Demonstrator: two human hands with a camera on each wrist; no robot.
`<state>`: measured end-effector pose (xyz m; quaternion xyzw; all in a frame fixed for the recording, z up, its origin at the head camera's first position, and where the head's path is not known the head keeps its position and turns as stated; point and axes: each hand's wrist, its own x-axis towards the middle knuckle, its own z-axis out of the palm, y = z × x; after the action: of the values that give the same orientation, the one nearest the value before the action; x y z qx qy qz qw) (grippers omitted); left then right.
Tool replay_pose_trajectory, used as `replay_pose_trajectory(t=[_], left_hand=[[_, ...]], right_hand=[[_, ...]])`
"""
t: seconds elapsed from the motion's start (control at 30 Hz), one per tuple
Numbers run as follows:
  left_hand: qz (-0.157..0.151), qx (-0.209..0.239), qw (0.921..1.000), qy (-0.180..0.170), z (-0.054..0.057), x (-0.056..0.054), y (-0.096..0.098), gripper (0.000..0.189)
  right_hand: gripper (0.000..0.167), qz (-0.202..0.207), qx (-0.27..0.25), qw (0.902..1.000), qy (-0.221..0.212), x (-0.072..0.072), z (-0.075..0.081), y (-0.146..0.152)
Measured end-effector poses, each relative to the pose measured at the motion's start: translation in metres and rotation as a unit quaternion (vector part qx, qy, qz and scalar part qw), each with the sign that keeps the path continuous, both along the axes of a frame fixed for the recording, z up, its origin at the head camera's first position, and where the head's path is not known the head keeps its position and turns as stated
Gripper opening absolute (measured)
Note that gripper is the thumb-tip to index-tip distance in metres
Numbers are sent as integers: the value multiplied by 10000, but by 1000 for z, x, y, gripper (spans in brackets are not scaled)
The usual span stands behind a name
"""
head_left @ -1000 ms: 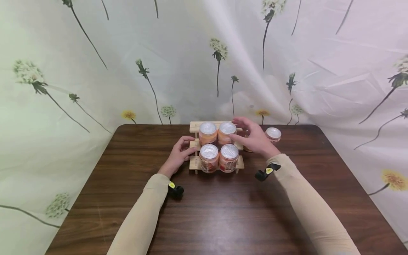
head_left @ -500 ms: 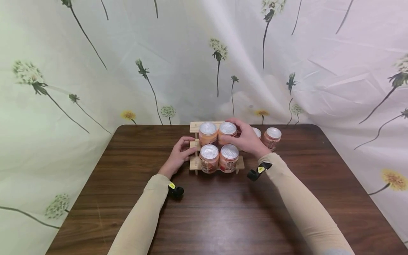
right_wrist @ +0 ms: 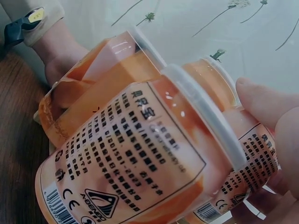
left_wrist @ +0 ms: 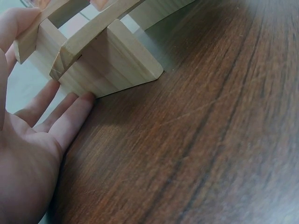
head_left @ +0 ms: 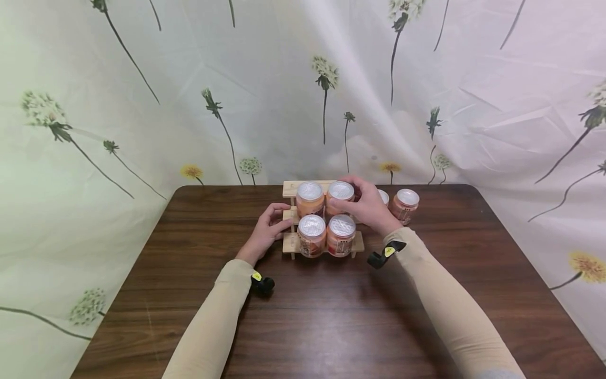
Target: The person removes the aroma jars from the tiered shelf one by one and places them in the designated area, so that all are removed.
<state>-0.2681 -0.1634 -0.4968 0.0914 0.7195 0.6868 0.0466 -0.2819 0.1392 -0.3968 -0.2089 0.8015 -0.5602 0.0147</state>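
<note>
A three-tier wooden display rack [head_left: 289, 243] stands on the table with two peach-orange jars with silvery lids on its front tier, the left front jar [head_left: 311, 239] and right front jar [head_left: 341, 241]. Behind them sit the left rear jar [head_left: 310, 199] and right rear jar [head_left: 341, 191]. My right hand [head_left: 371, 208] holds that right rear jar, thumb on its front and fingers behind. In the right wrist view, the thumb [right_wrist: 266, 102] lies by its lid. My left hand [head_left: 262, 231] holds the middle tier's left end; in the left wrist view, lower fingers [left_wrist: 72, 119] touch the side leg.
Two more jars stand right of the rack: an outer jar [head_left: 406, 206] and a nearer jar [head_left: 383, 197], mostly hidden behind my right hand. The dark wooden table [head_left: 322, 316] meets a flower-printed curtain [head_left: 265, 79] at its far edge.
My right hand has moved left and closed round the right rear jar, uncovering part of the nearer jar on the table. That held jar has shifted very slightly right. The left hand stays put.
</note>
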Motion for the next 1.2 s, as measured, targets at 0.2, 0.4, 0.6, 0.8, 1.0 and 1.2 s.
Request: replay_pose_trajectory(t=[0.2,0.4,0.6,0.8,1.0,1.2], left_hand=[[-9,73,10000,-27,1,0,0,38],[-42,159,9998,-107,4,3,2,41],[-28,68,10000,-52,3,2,2,42],[-20,81,10000,-6,3,0,0,42],[-12,55,10000,-66,1,-1,1,42],[-2,19,9999,-111,1,-3,1,42]], right_hand=[[50,-105,-143,9998,82,4,-1,2],[52,-236,-412,9988,128,7,0,7],[53,-395,-437,9981,183,8,10,16],[52,-584,-461,9968,300,9,19,24],[54,-726,-530,9953,348,9,23,32],[51,-803,-824,9925,424,12,28,40]])
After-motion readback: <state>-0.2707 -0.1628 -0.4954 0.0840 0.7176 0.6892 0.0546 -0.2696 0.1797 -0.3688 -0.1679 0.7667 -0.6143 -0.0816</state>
